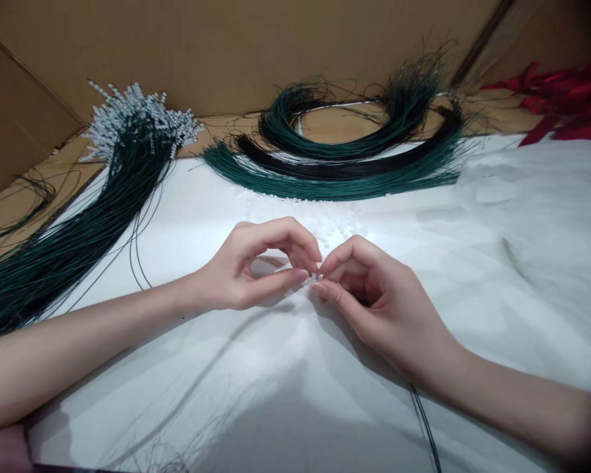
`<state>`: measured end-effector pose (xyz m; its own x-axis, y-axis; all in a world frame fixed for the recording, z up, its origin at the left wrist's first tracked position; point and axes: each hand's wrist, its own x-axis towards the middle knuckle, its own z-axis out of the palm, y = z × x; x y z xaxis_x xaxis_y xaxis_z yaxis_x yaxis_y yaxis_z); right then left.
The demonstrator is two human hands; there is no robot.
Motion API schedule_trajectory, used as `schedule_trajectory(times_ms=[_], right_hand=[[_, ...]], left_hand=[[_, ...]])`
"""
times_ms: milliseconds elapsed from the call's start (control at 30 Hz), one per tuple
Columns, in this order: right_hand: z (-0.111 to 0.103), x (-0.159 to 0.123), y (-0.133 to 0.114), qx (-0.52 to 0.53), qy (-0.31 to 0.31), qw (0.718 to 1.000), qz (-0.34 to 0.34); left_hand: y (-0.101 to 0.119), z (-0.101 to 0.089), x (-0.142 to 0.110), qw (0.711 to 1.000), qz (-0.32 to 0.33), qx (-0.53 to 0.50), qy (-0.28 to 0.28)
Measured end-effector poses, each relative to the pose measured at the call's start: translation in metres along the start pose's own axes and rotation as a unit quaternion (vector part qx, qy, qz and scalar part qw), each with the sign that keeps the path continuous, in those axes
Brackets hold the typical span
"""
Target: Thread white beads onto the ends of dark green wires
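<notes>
Above the white surface, my left hand and my right hand meet fingertip to fingertip. Each has thumb and forefinger pinched on a short row of tiny white beads on a dark cord. Most of that row is covered by the fingers. Dark cords come out below my right wrist and run toward the near edge; their link to the beads is hidden. Just beyond my fingertips, small loose white beads lie scattered.
On the left lies a thick bundle of dark green cords with white beaded ends. Curved bundles of green cord and black cord lie at the back. Red ribbons sit far right, before a cardboard wall.
</notes>
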<state>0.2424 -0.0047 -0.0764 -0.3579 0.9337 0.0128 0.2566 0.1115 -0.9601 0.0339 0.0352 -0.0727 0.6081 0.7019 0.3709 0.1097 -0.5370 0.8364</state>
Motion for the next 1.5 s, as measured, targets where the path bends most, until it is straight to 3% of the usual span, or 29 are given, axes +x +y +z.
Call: schedule_trajectory(times_ms=[233, 467, 733, 1500], right_hand=[[0.0013, 0.0016, -0.0011, -0.008, 0.001, 1.000, -0.001], [0.0018, 0.0032, -0.0001, -0.030, -0.009, 0.999, -0.024], [0.0023, 0.0003, -0.0006, -0.066, -0.020, 0.997, -0.021], [0.0016, 0.0005, -0.0018, -0.041, -0.013, 0.999, 0.005]], left_hand=[[-0.0016, -0.0019, 0.0013, 1.000, -0.006, -0.011, 0.014], [-0.0036, -0.0016, 0.0009, 1.000, -0.005, -0.006, -0.009], [-0.0051, -0.0003, -0.0006, 0.998, -0.028, -0.064, -0.011], [-0.0051, -0.0019, 0.0001, 0.994, -0.043, -0.096, -0.005]])
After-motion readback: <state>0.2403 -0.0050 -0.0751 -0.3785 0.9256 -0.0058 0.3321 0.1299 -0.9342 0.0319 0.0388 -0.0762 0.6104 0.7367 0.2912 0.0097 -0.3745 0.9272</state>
